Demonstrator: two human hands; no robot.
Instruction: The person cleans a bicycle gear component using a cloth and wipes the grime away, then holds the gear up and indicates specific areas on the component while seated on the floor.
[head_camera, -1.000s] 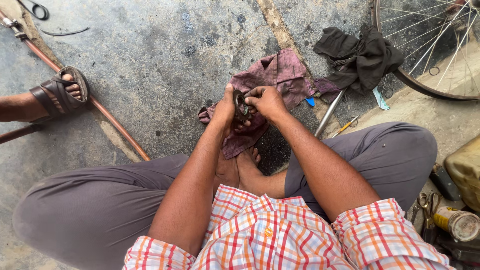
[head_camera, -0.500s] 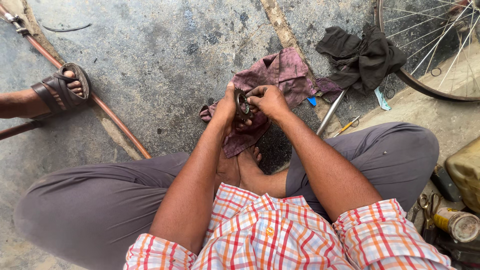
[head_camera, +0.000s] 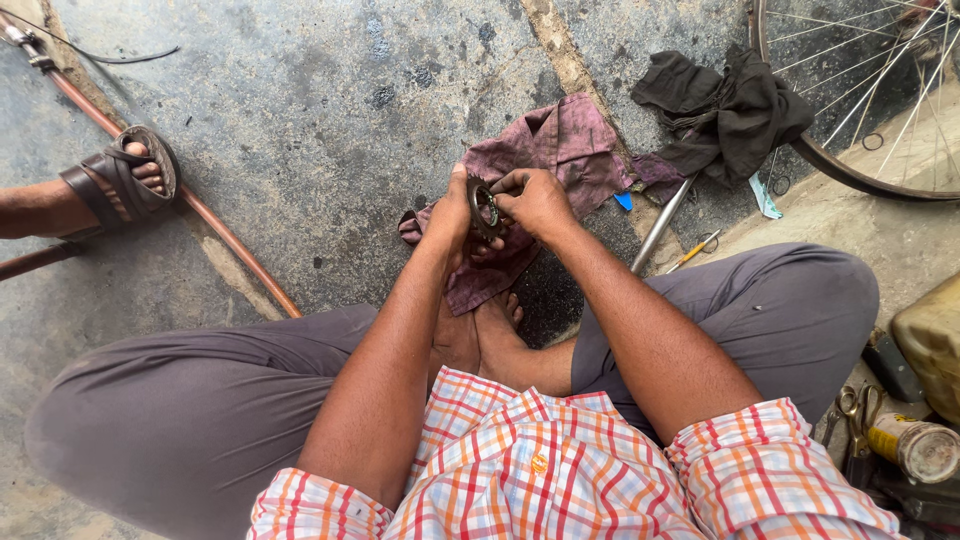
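1. So, the left hand (head_camera: 455, 215) is wrapped around the rim of a dark toothed metal ring (head_camera: 484, 207), looks like a small sprocket or freewheel part, holding it on edge out in front of the knees.
2. Right hand (head_camera: 535, 200) is pinched narrow at that same ring, fingertips on its near face and centre hole, thumb side up. Both hands are closed on it, neither one spread wide.
3. My guess on handling: solid steel, stiff, heavier than it looks, and probably greasy, so slippery. The teeth could bite skin, so gripping across the outer rim with the flat of the fingers seems the safe hold.
4. Both forearms run straight out from the checked shirt (head_camera: 540, 470), elbows tucked inside the knees, wrists bent slightly inward toward the ring.
5. Just under and behind the ring lies a purple rag (head_camera: 560, 145) on the concrete floor (head_camera: 300, 120).
6. Right of the ring, beyond the rag: a dark cloth (head_camera: 730, 105), a metal rod (head_camera: 660, 225), and a spoked bicycle wheel (head_camera: 850, 170) further out.
7. Well left of the ring, another person's sandalled foot (head_camera: 125, 180) beside a copper-coloured pipe (head_camera: 230, 250).
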